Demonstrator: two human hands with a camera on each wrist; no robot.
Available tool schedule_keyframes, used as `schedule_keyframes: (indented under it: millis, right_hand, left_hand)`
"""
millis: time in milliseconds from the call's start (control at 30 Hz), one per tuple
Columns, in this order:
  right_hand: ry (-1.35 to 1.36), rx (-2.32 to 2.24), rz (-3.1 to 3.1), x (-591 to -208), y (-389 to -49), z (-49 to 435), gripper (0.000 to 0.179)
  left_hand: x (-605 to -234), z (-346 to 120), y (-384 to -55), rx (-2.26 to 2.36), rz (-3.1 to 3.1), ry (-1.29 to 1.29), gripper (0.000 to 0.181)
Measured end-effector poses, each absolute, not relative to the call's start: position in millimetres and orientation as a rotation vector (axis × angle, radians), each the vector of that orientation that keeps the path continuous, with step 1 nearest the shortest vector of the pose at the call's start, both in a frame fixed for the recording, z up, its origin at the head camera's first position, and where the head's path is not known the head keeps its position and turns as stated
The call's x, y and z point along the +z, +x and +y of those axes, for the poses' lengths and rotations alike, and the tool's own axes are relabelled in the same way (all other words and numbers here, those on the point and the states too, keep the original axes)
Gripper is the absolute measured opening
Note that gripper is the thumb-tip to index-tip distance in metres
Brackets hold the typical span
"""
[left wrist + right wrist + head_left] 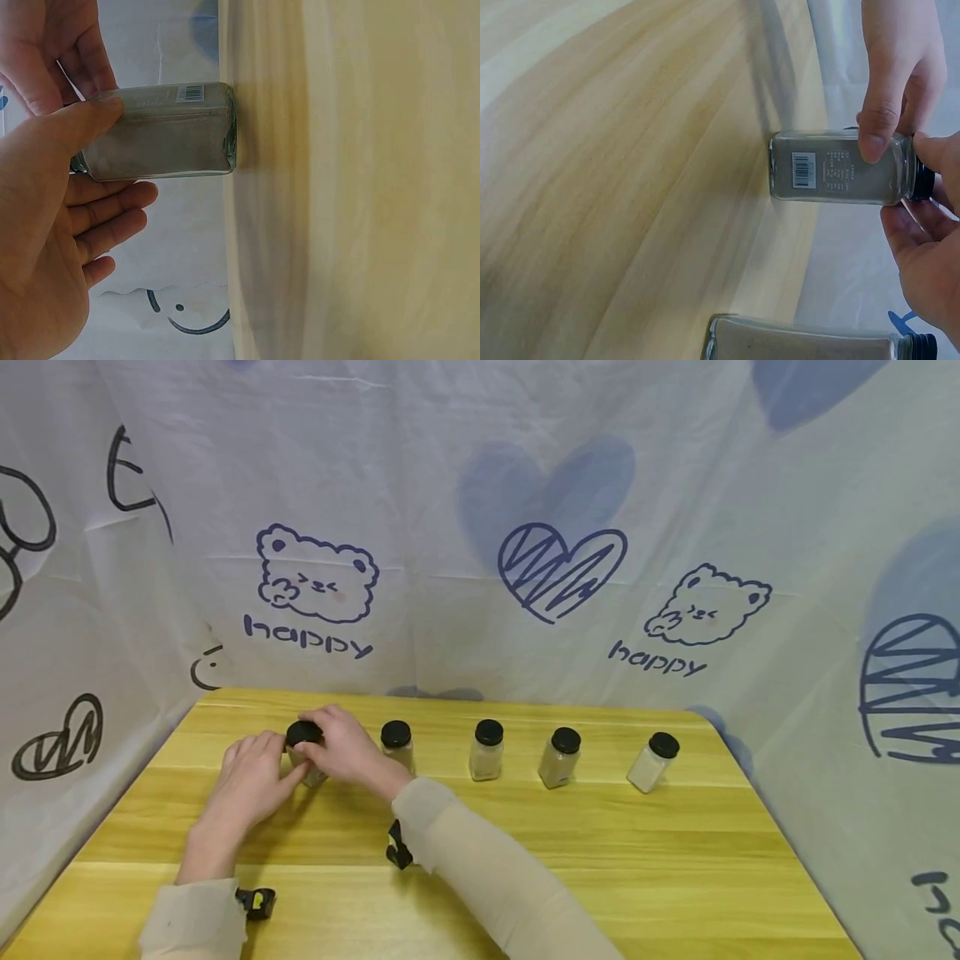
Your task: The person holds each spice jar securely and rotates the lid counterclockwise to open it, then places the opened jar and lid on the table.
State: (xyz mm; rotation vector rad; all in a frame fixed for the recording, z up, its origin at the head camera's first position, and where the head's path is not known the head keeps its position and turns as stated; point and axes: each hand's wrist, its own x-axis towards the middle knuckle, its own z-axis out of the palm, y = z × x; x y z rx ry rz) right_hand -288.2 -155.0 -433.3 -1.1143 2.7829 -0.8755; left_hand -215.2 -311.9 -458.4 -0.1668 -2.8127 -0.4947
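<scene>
A square glass spice jar (169, 142) with greyish powder and a black lid (302, 732) stands upright on the table at the far left of a row. My left hand (251, 781) holds its body, thumb lying along the glass near the top and fingers behind. From the other side my right hand (341, 745) grips the lid, with thumb and fingers around its rim in the right wrist view. A barcode label (804, 170) shows on the glass. Just right of the held jar stands a second jar (397, 745), partly covered by my right wrist.
Three more black-lidded jars, a middle one (487, 752), another (559, 758) and a paler one (653, 762), stand spaced along the back of the wooden table (600, 868). White printed cloth (450, 635) hangs behind and at both sides.
</scene>
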Motion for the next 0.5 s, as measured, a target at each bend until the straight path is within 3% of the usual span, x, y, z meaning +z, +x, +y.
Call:
schedule_keyframes:
  millis: [333,500]
  right_hand:
    - [-1.186,-0.873,2.711,-433.1,-290.2,-150.1,0.053]
    - [-1.091,-0.944,2.772,-436.7,-287.4,-151.5,0.059]
  left_hand:
    - [-460.2,-313.3,-215.3,-0.492,-2.815,-0.164,0.044]
    - [-459.7,-312.4,-215.1,-0.488,-2.824,-0.165,0.043]
